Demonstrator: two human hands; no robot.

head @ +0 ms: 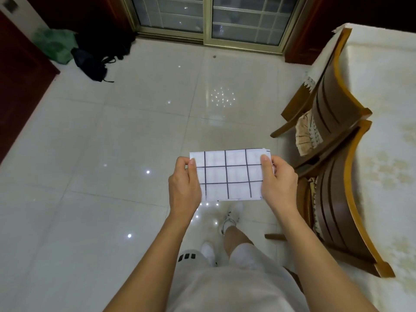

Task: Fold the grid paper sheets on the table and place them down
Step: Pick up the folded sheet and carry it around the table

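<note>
- White shorts (225, 287) and two bare forearms fill the 6 o'clock edge of the head view; the person stands on a glossy tiled floor (112, 154), with one white shoe (231, 216) showing just beneath the paper.
- Held up in mid-air, just below the middle of the view, is the grid paper (228, 175): a white rectangle with dark ruled lines, long side running from 9 to 3 o'clock. Offset edges at its upper right corner suggest more than one layer, so I judge it is already folded at least once.
- Left hand (184, 188) pinches the 9 o'clock short edge, thumb on the near face and fingers behind.
- Right hand (278, 183) pinches the 3 o'clock short edge the same way. Both hands are clamped on the paper and set apart by its full length, keeping it taut and flat.
- Cloth-covered table (382, 131) lies out at 3 o'clock, behind two wooden chairs (331, 167); the paper is well apart from it and over the floor.
- Judged step: either make a further fold or carry the piece to the table.
- To fold well, bring the two short edges together, match the corners and grid lines before pinching, then run a thumb along the crease.
- With no surface under it, the layers may slip askew; creasing on the tabletop would be steadier.
- Lay it flat on a bare part of the cloth, clear of the chair backs.
</note>
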